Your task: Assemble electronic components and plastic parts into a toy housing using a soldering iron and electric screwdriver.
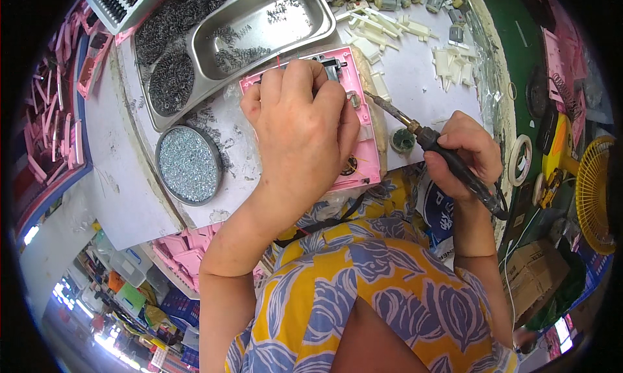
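Note:
A pink plastic casing [366, 146] lies open at the front of the white-covered table. My left hand [298, 123] rests over it, fingers bent and pressed down into its upper part. What the fingertips pinch is hidden beneath them. Just beyond them shows a dark part [334, 66] in the casing, and a small metal piece [354, 99] sits near its right wall. My right hand [470, 156] grips a soldering iron [448, 157] by its black handle. The iron's tip points up and left, close to the casing's right edge. Below the tip stands a small jar [402, 141] with dark green contents.
A steel tray [259, 60] with dark coil springs lies at the back left. Nearer is a round tin [160, 172] of small screws. White plastic parts [452, 67] and small motors [456, 33] lie at the back right. A yellow fan [596, 194] stands far right.

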Available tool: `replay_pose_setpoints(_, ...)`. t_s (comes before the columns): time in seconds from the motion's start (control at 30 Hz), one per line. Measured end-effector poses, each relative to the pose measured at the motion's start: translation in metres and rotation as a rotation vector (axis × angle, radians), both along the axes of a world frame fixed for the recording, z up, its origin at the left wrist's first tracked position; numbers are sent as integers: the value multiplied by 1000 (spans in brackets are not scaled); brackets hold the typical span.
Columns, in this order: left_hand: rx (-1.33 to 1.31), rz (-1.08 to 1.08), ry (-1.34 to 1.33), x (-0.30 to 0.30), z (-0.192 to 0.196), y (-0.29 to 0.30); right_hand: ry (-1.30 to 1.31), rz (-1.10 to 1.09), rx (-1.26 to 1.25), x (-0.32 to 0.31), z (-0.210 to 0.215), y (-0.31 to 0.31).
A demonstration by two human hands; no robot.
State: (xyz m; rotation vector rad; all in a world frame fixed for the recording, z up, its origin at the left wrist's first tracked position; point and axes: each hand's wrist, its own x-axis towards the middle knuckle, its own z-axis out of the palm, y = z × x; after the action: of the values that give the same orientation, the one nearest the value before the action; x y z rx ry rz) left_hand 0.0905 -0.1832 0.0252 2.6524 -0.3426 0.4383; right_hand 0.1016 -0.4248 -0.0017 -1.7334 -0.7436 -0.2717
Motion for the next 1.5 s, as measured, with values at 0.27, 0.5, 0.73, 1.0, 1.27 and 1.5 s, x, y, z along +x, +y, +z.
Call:
replay_pose_setpoints(0.27, 22, 0, 4, -1, 1, 0, 18, -17, 9, -1, 4, -3)
replay_pose_setpoints(0.5, 125, -71, 117, -6, 26, 25, 12, -16, 14, -1, 6, -7)
replay_pose_setpoints(0.73, 248, -152, 135, -21, 37, 81, 20, -21, 57, 1, 13, -5)
replay_pose_setpoints(1.0, -1155, 168, 509, -20, 2, 42, 624, 45, 298, 7, 46, 52)
replay_pose_setpoints(1.27, -1221, 134, 491, -22, 3, 43, 463, 56, 32, 29, 42, 108)
replay_pose_setpoints(1.5, -1145, 55, 431, -22, -5, 46, 524, 122, 77, 29, 46, 117)
